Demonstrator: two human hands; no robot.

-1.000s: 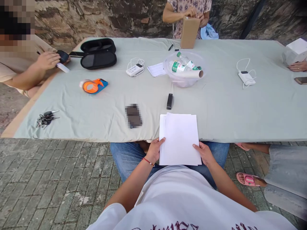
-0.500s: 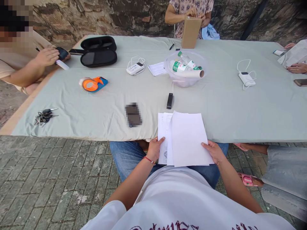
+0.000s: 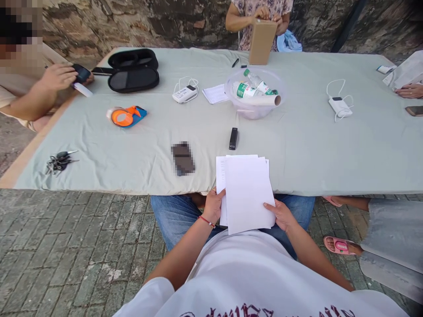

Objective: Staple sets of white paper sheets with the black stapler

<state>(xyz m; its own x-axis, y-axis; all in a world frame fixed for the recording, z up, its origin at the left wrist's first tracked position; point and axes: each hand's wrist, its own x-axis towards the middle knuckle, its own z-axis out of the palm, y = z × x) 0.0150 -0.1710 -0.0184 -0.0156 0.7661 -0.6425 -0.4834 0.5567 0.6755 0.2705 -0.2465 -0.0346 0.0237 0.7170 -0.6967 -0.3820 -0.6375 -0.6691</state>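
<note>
White paper sheets [image 3: 249,193] lie loosely stacked over my lap and the table's front edge. My left hand [image 3: 214,206] grips their left side, thumb on top, a red string bracelet at the wrist. My right hand [image 3: 280,213] pinches their right side, thumb on the top sheet. The sheets overlap unevenly, and the lower ones stick out at the left and top. Just beyond them stands a black stapler-like object [image 3: 233,138], with a blurred dark phone-like item [image 3: 183,158] to its left.
A plastic basin [image 3: 254,112] holds bottles and a cardboard tube. An orange tape dispenser [image 3: 127,116], keys [image 3: 60,162], an open black case [image 3: 134,80] and white devices lie on the cloth. Other people sit left, right and across, one holding a brown box [image 3: 262,43].
My right hand has moved left with the top sheet, which now covers more of the sheets beneath. My left hand has stayed nearly in place.
</note>
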